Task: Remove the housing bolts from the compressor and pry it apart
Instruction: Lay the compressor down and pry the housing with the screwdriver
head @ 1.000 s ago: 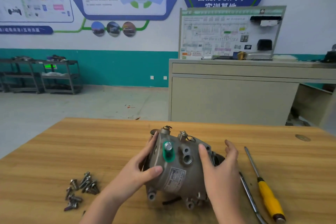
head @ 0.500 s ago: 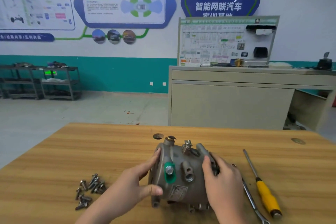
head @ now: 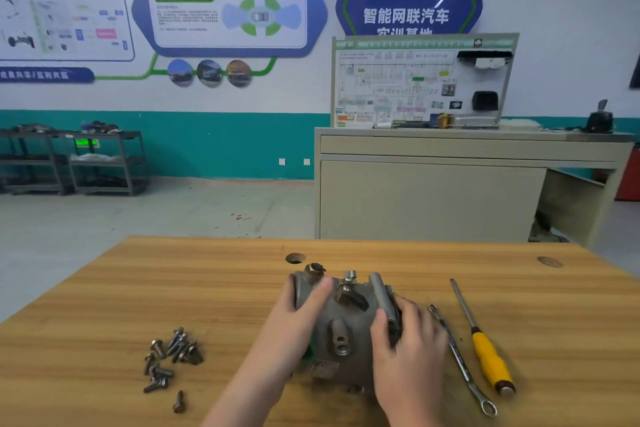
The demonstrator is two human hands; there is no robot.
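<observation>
The grey metal compressor (head: pixel 341 319) lies on the wooden table (head: pixel 207 281), its ports and fittings facing up. My left hand (head: pixel 298 319) grips its left end, thumb across the top. My right hand (head: pixel 405 340) grips its right end, thumb on the housing and fingers curled round the dark end part. A pile of several loose bolts (head: pixel 171 355) lies on the table to the left. To the right lie a wrench (head: pixel 457 357) and a yellow-handled screwdriver (head: pixel 485 347).
A small round hole (head: pixel 295 257) is in the table just behind the compressor. Beyond the table stand a beige cabinet desk (head: pixel 433 191) with a display board, and metal shelf carts (head: pixel 69 163) against the teal wall at left.
Both hands have rolled the compressor so its green-capped port has turned down towards me and other fittings now face up. The view has tilted down slightly.
</observation>
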